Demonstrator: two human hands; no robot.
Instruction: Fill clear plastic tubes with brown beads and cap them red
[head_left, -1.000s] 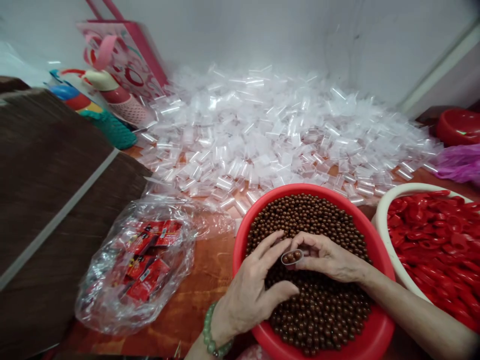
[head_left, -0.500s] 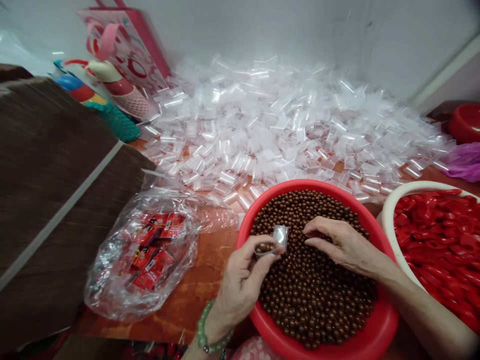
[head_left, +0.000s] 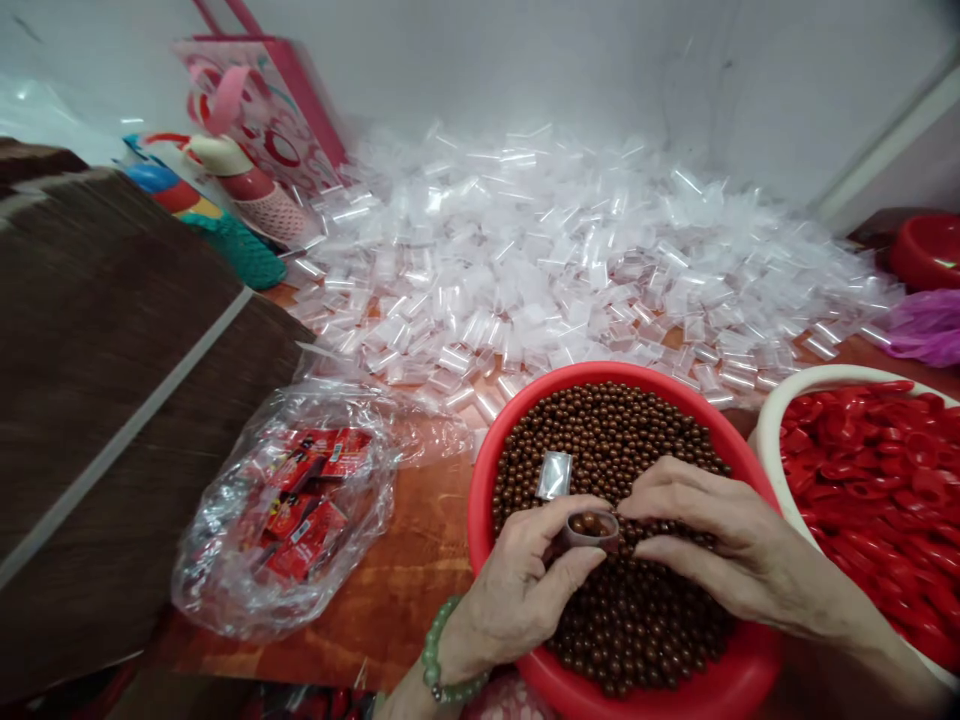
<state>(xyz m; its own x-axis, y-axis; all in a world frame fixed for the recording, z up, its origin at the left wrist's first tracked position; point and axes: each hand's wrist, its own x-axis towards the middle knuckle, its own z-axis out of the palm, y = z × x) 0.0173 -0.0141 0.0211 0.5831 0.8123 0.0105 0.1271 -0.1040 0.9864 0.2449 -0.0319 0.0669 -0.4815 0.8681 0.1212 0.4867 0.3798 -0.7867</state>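
The left hand [head_left: 529, 580] is hiding much of the small clear tube [head_left: 592, 526] it is gripping; brown balls are showing through the oval mouth, but their number is hard to make out. The frame is cutting off the near edge of the red basin [head_left: 480, 490], the right side of the white basin [head_left: 769, 430] and both forearms.

The left hand is pinching the tube between thumb and fingers, the mouth facing up, over the brown balls [head_left: 637, 620] filling the red basin. The right hand [head_left: 712, 540] is hovering just beside it, thumb and fingers parted and curving toward the tube; whether a fingertip is touching the rim, I cannot tell.

A second clear tube [head_left: 554, 475] is lying on the balls beyond the left hand. The white basin is standing close against the red one's right side, while the counter [head_left: 420, 540] is showing between the red basin and a plastic bag [head_left: 225, 600].
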